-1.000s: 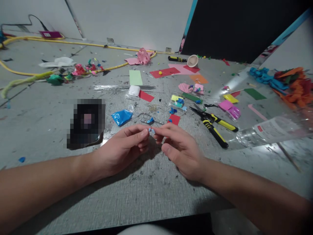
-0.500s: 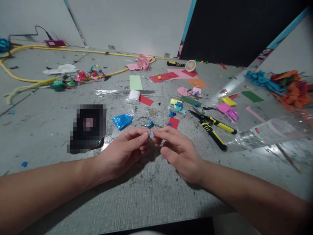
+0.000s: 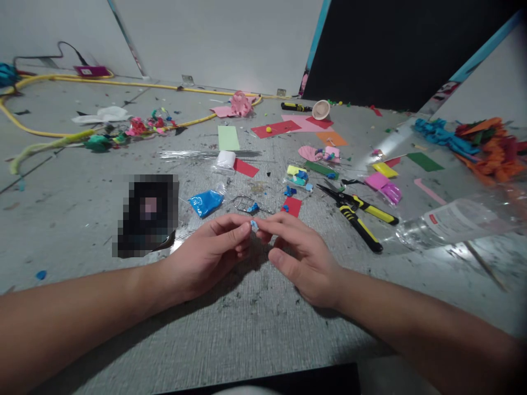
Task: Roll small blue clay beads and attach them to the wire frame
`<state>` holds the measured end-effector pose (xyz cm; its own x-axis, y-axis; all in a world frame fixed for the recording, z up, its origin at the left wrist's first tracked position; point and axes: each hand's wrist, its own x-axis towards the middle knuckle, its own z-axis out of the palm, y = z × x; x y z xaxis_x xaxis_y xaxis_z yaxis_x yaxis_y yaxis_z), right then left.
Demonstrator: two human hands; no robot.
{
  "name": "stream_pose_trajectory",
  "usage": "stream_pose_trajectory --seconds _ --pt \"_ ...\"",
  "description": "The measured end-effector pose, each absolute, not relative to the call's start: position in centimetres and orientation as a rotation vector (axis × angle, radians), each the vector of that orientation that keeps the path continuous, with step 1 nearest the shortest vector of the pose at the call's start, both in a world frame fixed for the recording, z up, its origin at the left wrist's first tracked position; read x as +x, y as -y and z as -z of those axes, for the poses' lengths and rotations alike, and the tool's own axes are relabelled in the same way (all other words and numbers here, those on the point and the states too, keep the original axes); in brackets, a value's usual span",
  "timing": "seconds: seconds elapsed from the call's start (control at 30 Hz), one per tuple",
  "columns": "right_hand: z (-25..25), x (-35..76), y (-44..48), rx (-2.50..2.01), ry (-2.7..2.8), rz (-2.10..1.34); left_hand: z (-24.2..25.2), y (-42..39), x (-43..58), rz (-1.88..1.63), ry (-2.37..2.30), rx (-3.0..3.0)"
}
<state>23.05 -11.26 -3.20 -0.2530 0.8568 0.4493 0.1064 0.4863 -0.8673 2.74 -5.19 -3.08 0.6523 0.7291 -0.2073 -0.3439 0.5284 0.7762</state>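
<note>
My left hand (image 3: 209, 255) and my right hand (image 3: 300, 255) meet fingertip to fingertip just above the grey table (image 3: 247, 318). Both pinch one small light-blue piece (image 3: 254, 225) between thumbs and forefingers. Just beyond the fingers lie a bent wire with a blue bit (image 3: 249, 206), a blue bag of clay (image 3: 206, 202) and a small red paper square (image 3: 293, 207).
Yellow-handled pliers (image 3: 358, 214) lie to the right, a clear plastic bag (image 3: 448, 222) beyond them. Coloured paper scraps (image 3: 313, 159), a white clay pack (image 3: 225, 159), thin wires (image 3: 206, 154), a yellow hose (image 3: 123, 85) and paper strips (image 3: 481, 142) litter the table. A blurred dark object (image 3: 146, 215) sits left.
Over the second the view tilted slightly down the table. My fingers have shifted a little around the blue piece; the hands stay in place.
</note>
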Motion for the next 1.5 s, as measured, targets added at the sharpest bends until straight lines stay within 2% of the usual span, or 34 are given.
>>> stream_pose_trajectory --seconds 1.03,1.5 --pt "3.1 23.1 11.3 -0.813 1.803 -0.769 2.7 5.5 2.5 -0.651 -0.625 0.712" --pt "3.4 22.8 11.5 -1.082 1.898 -0.724 2.0 5.5 3.4 -0.744 -0.826 0.861"
